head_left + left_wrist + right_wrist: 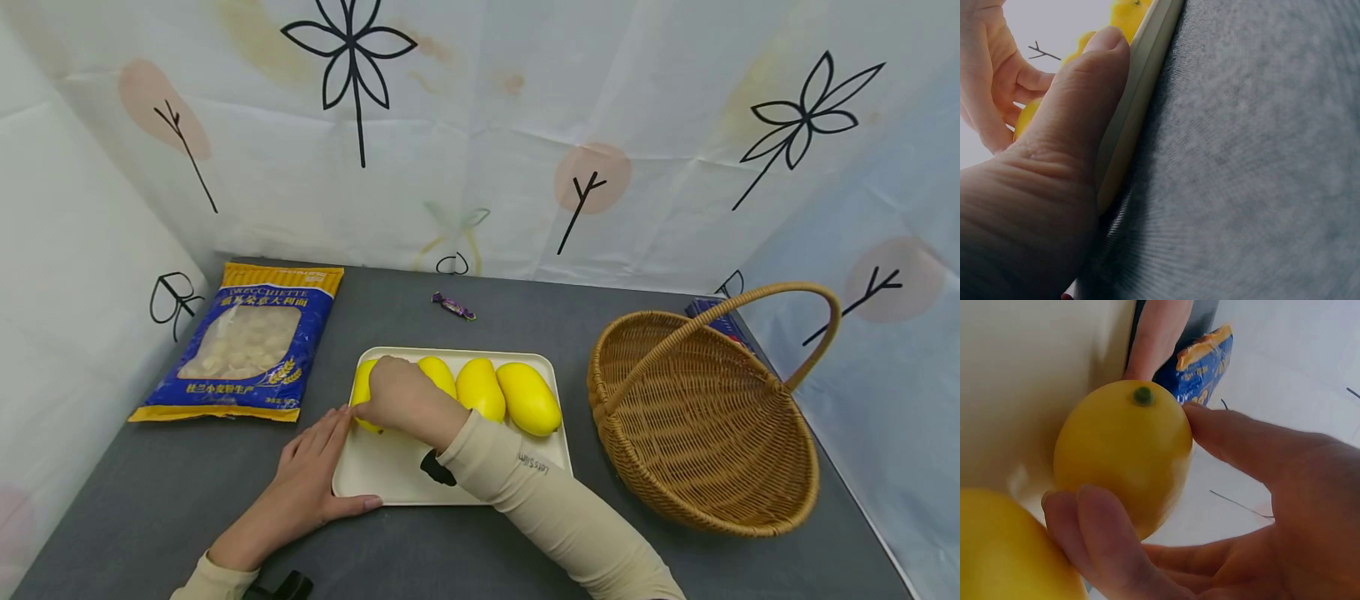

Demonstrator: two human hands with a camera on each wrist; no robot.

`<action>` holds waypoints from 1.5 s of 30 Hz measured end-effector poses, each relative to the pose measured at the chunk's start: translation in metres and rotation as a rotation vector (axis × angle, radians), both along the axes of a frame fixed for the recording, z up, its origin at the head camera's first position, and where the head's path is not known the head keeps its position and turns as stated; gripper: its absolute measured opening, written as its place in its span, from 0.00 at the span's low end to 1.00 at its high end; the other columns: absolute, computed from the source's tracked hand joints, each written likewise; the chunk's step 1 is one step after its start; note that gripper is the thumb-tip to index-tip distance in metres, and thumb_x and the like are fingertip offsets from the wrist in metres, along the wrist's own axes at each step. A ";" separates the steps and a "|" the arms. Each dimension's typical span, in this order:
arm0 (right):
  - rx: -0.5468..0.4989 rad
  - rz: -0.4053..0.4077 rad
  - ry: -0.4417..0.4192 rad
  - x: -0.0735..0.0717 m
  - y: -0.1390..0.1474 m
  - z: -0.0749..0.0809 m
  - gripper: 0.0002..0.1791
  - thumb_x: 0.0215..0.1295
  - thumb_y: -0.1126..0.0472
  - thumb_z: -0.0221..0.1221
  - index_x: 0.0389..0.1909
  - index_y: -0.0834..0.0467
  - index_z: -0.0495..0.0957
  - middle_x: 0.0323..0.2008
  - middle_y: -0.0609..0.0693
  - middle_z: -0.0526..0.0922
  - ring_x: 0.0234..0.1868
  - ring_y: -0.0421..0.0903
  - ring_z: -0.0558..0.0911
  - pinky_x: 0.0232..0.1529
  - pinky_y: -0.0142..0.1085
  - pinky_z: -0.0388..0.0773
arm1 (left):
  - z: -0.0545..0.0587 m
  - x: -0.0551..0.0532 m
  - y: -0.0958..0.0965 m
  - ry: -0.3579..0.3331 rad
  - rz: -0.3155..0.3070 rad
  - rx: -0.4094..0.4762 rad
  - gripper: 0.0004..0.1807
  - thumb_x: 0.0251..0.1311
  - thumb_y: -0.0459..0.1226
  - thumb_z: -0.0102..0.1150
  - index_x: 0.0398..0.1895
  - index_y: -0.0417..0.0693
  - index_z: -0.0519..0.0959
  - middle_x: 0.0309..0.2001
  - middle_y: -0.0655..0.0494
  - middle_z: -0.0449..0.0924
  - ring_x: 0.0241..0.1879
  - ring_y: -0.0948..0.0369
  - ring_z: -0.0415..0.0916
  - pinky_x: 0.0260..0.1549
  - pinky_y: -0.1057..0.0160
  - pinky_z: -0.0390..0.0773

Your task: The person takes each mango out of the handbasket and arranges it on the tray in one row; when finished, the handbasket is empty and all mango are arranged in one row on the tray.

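On a cream tray (405,479) lies a row of several smooth yellow mangoes (528,398). My right hand (408,400) reaches across and grips the leftmost mango (1122,450) between thumb and fingers. In the right wrist view, that mango's small green stem end faces the camera. My left hand (318,471) rests at the tray's front left corner, its fingers straight along the left side and its thumb (1088,84) against the front rim. The right hand partly hides the leftmost mangoes in the head view.
Left of the tray lies a blue and yellow pasta bag (243,346). A purple wrapped candy (453,306) is behind the tray. To the right stands a wicker basket (705,417) with a tall handle, and a dark blue box (720,321) shows behind it. Printed cloth walls surround the grey table.
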State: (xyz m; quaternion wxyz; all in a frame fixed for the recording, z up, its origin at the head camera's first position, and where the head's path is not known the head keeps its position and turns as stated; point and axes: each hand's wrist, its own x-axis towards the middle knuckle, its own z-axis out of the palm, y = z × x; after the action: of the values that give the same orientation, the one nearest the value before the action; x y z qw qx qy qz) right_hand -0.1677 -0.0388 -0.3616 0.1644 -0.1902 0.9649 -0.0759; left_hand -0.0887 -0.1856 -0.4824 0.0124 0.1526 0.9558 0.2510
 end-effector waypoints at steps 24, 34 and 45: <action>0.023 -0.109 0.111 0.024 0.002 -0.018 0.44 0.61 0.38 0.58 0.64 0.70 0.64 0.30 0.52 0.84 0.22 0.42 0.81 0.24 0.30 0.77 | 0.001 -0.001 0.000 0.006 0.001 0.012 0.67 0.41 0.72 0.61 0.76 0.41 0.45 0.73 0.39 0.51 0.70 0.42 0.49 0.59 0.37 0.49; 0.004 -0.134 0.075 0.023 0.003 -0.021 0.44 0.61 0.38 0.59 0.65 0.68 0.63 0.28 0.51 0.83 0.21 0.42 0.78 0.24 0.29 0.76 | 0.000 0.001 0.000 0.023 -0.004 0.008 0.66 0.42 0.71 0.61 0.75 0.40 0.47 0.73 0.39 0.51 0.71 0.43 0.49 0.59 0.38 0.50; 0.032 -0.127 0.090 0.023 0.002 -0.021 0.45 0.61 0.37 0.57 0.67 0.67 0.62 0.32 0.51 0.85 0.24 0.42 0.80 0.26 0.30 0.78 | 0.000 0.001 0.000 0.022 -0.005 0.004 0.66 0.41 0.71 0.60 0.75 0.40 0.47 0.73 0.39 0.51 0.71 0.43 0.49 0.59 0.38 0.50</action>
State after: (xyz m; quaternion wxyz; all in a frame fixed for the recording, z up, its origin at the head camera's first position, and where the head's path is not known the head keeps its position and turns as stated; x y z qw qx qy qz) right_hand -0.1444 -0.0371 -0.3829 0.1190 -0.1291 0.9825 -0.0620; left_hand -0.0875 -0.1854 -0.4825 0.0020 0.1576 0.9551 0.2511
